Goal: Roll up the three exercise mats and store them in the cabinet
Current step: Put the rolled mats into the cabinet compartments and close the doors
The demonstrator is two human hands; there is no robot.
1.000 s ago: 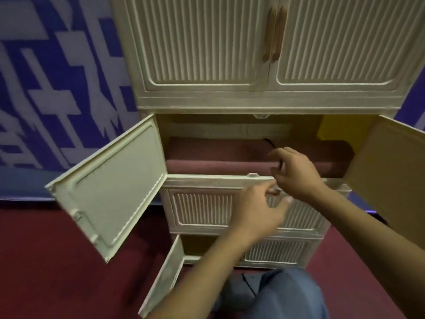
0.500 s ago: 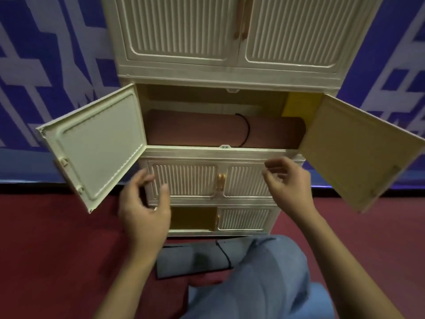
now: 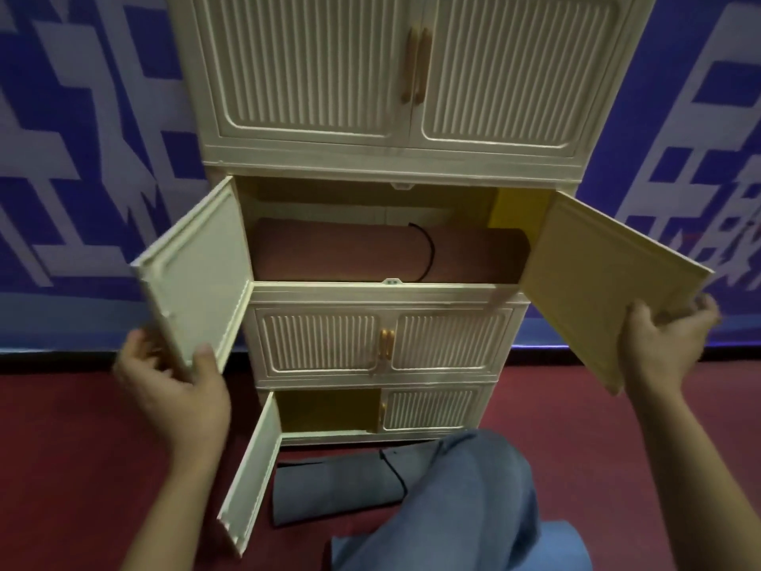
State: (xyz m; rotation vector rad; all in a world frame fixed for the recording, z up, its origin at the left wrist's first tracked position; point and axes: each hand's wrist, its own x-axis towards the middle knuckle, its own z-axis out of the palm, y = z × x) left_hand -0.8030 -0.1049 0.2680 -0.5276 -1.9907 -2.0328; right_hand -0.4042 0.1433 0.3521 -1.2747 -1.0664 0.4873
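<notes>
A cream cabinet (image 3: 383, 158) stands against the blue wall. Its second compartment is open, and a rolled brown mat (image 3: 337, 253) with a black strap lies inside. My left hand (image 3: 177, 385) grips the lower corner of the open left door (image 3: 193, 274), thumb in front. My right hand (image 3: 667, 348) grips the lower outer edge of the open right door (image 3: 597, 282). On the floor before the cabinet lies a rolled grey mat (image 3: 333, 488) with a black cord, partly hidden by my knee.
The bottom left door (image 3: 251, 476) hangs open beside the grey mat, showing a yellow interior. The top doors and the third row's doors are closed. Red carpet (image 3: 74, 467) covers the floor. My knee in blue trousers (image 3: 461, 500) fills the lower middle.
Both hands left the compartment front and spread outward, and each now holds a door of the open compartment. The camera pulled back, bringing the lower cabinet and the grey mat into view.
</notes>
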